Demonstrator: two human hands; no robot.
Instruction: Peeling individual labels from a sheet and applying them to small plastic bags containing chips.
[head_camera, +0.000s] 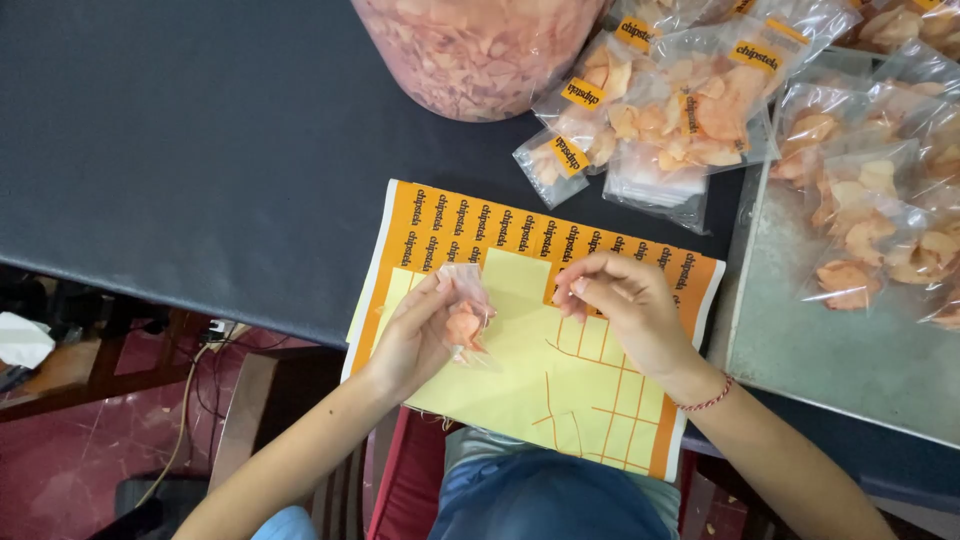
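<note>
Small chip bag (466, 318) stands upright, pinched in the left hand (415, 335); just right of it, the right hand's (625, 305) fingers (578, 288) pinch a sticker off the orange sheet (470, 225).

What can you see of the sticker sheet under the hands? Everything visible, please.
The sticker sheet is a glossy paper rectangle lying flat and slightly skewed, overhanging the near edge of the dark table. Its top rows hold orange labels with dark print. Most of the lower part is bare pale yellow backing with thin orange grid lines left. The right hand rests its fingertips at the orange rows. The left hand holds a small clear bag of chips above it.
</note>
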